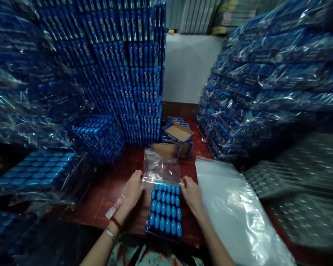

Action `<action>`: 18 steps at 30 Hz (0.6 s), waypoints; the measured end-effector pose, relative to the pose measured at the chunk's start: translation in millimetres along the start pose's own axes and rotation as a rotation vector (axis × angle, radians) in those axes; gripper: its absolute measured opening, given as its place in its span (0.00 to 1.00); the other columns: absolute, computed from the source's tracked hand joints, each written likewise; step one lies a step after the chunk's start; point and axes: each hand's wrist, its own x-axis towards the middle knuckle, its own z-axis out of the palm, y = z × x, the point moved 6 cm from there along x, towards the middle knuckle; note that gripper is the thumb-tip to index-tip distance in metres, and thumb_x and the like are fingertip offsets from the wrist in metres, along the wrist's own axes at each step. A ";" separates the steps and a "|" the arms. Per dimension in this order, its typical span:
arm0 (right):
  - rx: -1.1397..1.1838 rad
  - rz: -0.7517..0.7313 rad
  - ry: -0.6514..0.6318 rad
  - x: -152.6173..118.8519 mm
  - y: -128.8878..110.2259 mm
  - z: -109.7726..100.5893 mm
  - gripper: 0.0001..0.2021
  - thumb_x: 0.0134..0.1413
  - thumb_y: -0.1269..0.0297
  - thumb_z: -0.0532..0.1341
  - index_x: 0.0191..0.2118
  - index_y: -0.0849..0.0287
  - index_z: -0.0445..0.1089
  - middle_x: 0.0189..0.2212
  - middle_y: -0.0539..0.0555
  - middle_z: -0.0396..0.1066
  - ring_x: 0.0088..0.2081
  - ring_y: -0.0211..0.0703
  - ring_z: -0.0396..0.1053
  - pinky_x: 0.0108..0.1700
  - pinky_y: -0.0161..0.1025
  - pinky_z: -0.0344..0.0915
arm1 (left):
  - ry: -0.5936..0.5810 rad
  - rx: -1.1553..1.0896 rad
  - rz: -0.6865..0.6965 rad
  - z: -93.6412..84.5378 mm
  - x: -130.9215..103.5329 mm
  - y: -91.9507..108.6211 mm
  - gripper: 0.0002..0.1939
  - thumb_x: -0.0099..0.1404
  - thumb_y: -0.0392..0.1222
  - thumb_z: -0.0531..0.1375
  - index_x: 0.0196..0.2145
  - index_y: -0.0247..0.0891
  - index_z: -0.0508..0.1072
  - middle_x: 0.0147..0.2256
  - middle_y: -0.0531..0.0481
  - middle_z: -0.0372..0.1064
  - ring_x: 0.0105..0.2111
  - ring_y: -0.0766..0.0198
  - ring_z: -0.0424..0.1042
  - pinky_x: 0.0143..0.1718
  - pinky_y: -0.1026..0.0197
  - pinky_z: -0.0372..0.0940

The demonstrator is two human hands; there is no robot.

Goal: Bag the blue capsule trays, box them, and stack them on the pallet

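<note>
Apparently the step in hand is fitting a clear bag [161, 168] over the pack of blue pieces [168, 211], which sits on the red worktop [108, 199] nearest the body. Just left of the pack's far end, the left hand [134, 187] has its grip narrowed on one side of the bag's near edge; opposite, the right hand [191, 194] pinches the other side. Whether the bag already covers the last row, I cannot tell. The next move seems to call for keeping that edge spread and clear of the pack's corners. Right of the pack lie flat plastic sheets [224, 199]; beyond it, open cardboard trays [178, 132], then tall blue stacks [140, 74], farther and leftward.
</note>
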 end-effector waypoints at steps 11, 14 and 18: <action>0.640 0.115 -0.035 -43.8 5.8 58.0 0.18 0.57 0.48 0.46 0.26 0.56 0.60 0.22 0.50 0.66 0.27 0.40 0.64 0.30 0.35 0.59 | -0.160 -0.438 -0.070 74.7 -30.0 -17.7 0.11 0.64 0.43 0.47 0.29 0.37 0.65 0.29 0.50 0.68 0.29 0.65 0.65 0.33 0.62 0.61; 0.705 0.109 -0.083 -69.9 1.0 52.0 0.17 0.58 0.49 0.46 0.30 0.56 0.61 0.26 0.50 0.68 0.28 0.40 0.64 0.32 0.35 0.60 | -0.154 -0.469 -0.137 68.0 -52.8 -26.3 0.11 0.63 0.46 0.49 0.28 0.37 0.64 0.30 0.49 0.66 0.30 0.63 0.64 0.37 0.59 0.61; 0.725 0.159 -0.087 -71.3 1.4 49.1 0.17 0.57 0.48 0.47 0.33 0.56 0.61 0.27 0.50 0.68 0.29 0.40 0.65 0.33 0.35 0.60 | -0.159 -0.518 -0.216 64.9 -61.0 -33.9 0.13 0.63 0.50 0.47 0.28 0.38 0.62 0.28 0.52 0.62 0.29 0.64 0.63 0.34 0.61 0.60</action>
